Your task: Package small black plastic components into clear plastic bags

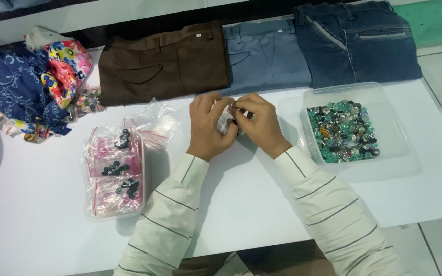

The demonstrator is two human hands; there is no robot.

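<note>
Small clear plastic bag sits btwn both hands, mid-counter, just in front of the folded trousers. Left hand and right hand are pressed together, fingertips pinched on the bag, something dark showing inside it; bag mostly hidden by fingers. Both hands palm-down, wrists angled inward, striped sleeves coming up from bottom edge. Clear tub of teal and silver buttons just right of right hand. Tray of bagged dark buttons left of left hand, near but apart.
</note>
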